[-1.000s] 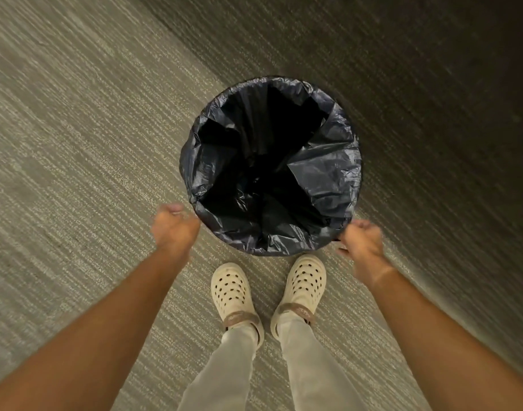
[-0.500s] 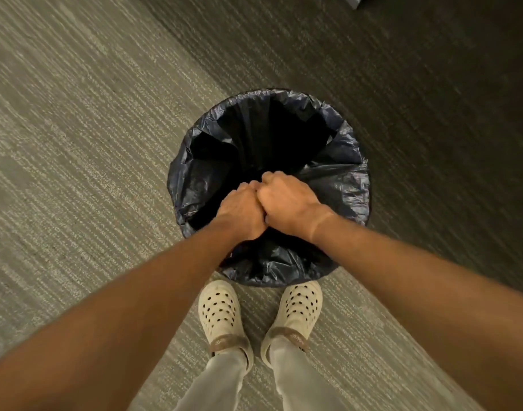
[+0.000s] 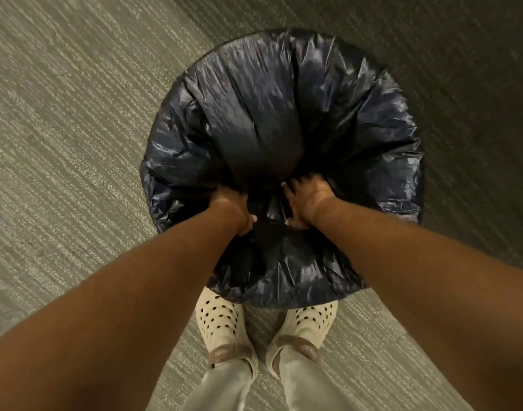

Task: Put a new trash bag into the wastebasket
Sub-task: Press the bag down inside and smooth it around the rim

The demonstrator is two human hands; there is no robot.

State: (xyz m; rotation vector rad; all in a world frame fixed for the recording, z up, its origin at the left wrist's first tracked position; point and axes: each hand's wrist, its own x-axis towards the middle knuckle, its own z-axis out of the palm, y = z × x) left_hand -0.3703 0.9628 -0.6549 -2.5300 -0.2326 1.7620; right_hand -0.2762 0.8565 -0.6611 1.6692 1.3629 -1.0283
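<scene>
A dark blue-black trash bag (image 3: 254,114) lines a round wastebasket on the floor and drapes over its rim, so the basket itself is hidden. The plastic billows and creases toward the middle. My left hand (image 3: 233,209) and my right hand (image 3: 304,203) are both down inside the bag's mouth, a short gap apart. Their fingers are curled into the bunched plastic and partly buried in it. Motion blurs the far side of the bag.
Grey striped carpet (image 3: 61,143) covers the floor, darker at the upper right. My feet in cream perforated clogs (image 3: 218,324) stand right against the near side of the basket, partly under the bag's overhang.
My hands went from the basket's outer sides to meeting as fists over the opening, then down into the bag and slightly apart. The view has closed in on the basket.
</scene>
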